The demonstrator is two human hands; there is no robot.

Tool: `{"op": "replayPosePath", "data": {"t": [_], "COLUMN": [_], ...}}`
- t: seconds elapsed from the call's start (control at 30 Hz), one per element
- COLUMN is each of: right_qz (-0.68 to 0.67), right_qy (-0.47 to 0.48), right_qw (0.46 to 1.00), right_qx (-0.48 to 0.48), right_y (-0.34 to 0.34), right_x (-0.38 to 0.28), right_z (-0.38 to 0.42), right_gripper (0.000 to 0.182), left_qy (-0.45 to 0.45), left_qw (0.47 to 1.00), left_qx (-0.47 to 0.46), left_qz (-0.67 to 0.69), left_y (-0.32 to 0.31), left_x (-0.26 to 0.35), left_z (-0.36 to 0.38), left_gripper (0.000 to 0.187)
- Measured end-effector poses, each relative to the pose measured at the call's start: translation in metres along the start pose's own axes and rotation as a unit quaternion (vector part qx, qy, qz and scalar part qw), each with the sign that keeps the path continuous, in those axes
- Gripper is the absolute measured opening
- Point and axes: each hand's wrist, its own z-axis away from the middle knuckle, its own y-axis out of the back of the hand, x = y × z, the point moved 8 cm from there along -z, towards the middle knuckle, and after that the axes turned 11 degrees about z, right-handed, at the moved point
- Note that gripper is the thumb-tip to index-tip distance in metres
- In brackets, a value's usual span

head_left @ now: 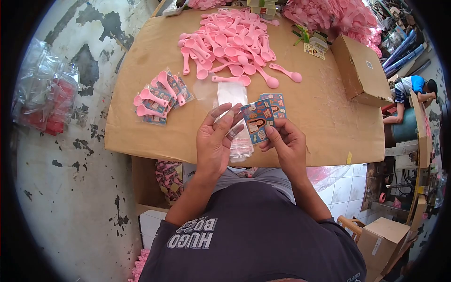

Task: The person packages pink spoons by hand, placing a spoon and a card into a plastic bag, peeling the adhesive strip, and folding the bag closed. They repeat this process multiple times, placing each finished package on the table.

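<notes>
My right hand (287, 143) pinches a blue printed card (256, 123) between thumb and fingers, tilted above the table. Behind it lies another blue card (278, 105), partly covered. My left hand (217, 138) is beside the card's left edge, palm turned up, fingers curled loosely and apart, with nothing plainly held. Under both hands lies a stack of clear plastic bags (232, 92), partly hidden by them. To the left sit packed bags (155, 118) with cards inside, pink spoons (154, 97) among them. A large heap of pink measuring spoons (225, 40) spreads at the far side.
The brown table (329, 127) bears a cardboard box (361, 70) at right. Bulk pink spoons in plastic (331, 19) are piled behind. Plastic packs (47, 89) hang or lie at far left. Another person (408, 91) sits at the right. A second box (383, 239) stands lower right.
</notes>
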Motion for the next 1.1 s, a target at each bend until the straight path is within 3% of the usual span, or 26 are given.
{"op": "replayPosePath", "data": {"t": [0.17,0.27,0.4,0.67,0.83,0.97,1.1], "right_qz": [0.054,0.09,0.081,-0.064,-0.05,-0.039,-0.097], "right_qy": [-0.015,-0.019,-0.035,-0.024,0.027,0.041,-0.019], "right_qw": [0.998,0.992,0.991,0.997,0.998,0.998,0.995], "right_qx": [-0.027,-0.091,-0.103,-0.026,0.007,0.04,-0.018], "right_y": [-0.007,-0.011,-0.006,0.003,-0.002,-0.01,-0.015], "right_x": [0.004,0.005,0.003,0.002,0.002,-0.002,0.013], "right_z": [0.006,0.006,0.001,-0.004,-0.008,-0.009,-0.005], "right_gripper": [0.019,0.02,0.022,0.016,0.015,0.019,0.021], "left_qy": [-0.021,-0.015,-0.016,-0.036,0.013,-0.005,-0.015], "left_qw": [1.0,1.0,0.999,0.998,0.998,0.998,0.997], "left_qx": [-0.002,0.004,-0.02,-0.019,-0.047,-0.039,-0.055], "left_qz": [0.022,0.008,-0.048,-0.053,-0.046,-0.051,-0.047], "left_y": [-0.005,-0.005,-0.002,-0.012,-0.016,-0.019,-0.021], "left_x": [0.002,-0.001,-0.008,-0.021,-0.038,-0.039,-0.031], "left_z": [-0.001,-0.001,-0.003,0.002,0.01,0.015,0.014], "left_gripper": [0.031,0.03,0.029,0.03,0.026,0.023,0.043]}}
